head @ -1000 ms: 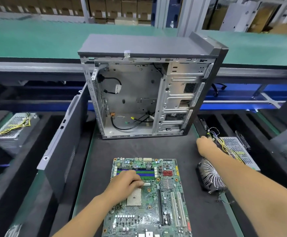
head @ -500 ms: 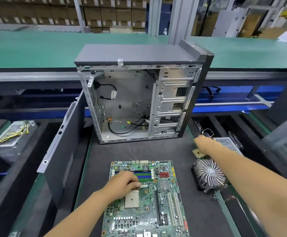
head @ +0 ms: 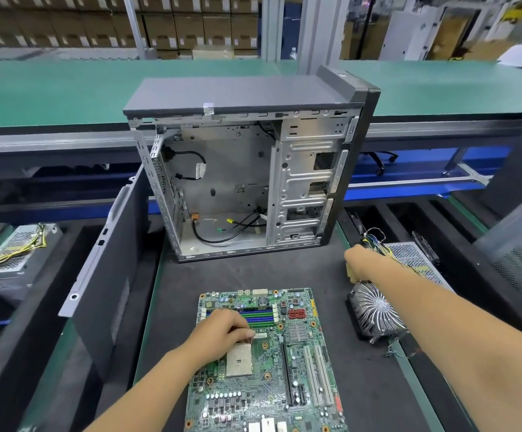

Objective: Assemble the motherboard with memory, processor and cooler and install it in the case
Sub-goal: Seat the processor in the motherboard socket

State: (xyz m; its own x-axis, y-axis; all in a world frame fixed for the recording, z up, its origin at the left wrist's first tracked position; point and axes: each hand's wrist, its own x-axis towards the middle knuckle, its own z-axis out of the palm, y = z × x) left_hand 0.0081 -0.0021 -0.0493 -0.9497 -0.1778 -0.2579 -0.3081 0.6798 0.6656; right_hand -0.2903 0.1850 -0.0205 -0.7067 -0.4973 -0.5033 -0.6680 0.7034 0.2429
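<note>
1. Green motherboard, flat on the dark mat at 6 o'clock, in the same spot as a second ago. The square processor socket is bare. Blue and green memory slots run across the board's far half, and long white and black expansion slots line its right side.
2. Left hand: fingers curled over the board above the socket, tips pinching what looks like the thin socket lever; its pose has barely changed since the earlier frames.
3. Right hand: a second ago it reached further out, at the wire bundle; it now lies nearer, at 3 o'clock, just above the cooler. It pinches a small tan square piece, partly hidden under the fingers; what the piece is cannot be told.
4. Cooler: round, with radial silver fins, lying on the mat's right edge at 4 o'clock, apart from the board.
5. Case: upright at 12 o'clock, open side facing the viewer, bare metal interior with loose black cables on its floor and a drive cage on the right. Its place on the mat is unchanged.
6. Side panel: dark, leaning at 9 o'clock beside the case.
</note>
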